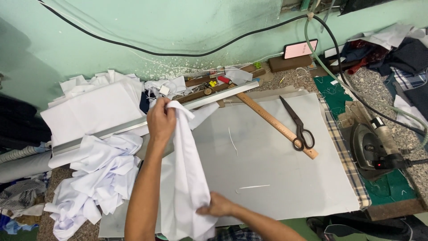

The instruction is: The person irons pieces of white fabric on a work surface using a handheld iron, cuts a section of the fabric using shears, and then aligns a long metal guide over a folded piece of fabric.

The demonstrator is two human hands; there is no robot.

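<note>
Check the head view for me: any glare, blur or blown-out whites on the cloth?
Head view: even light, sharp, soft shadows; the white cloth piece held by the left hand and right hand keeps faint folds; only the glowing pink phone screen is overexposed; edges bow slightly.

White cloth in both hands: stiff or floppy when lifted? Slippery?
Likely floppy: the white cloth hangs in soft folds between the left hand and the right hand. Probably light for its size, since a pinch at each end carries it. Likely not very slippery; it looks matte, and bare fingers hold it.
</note>
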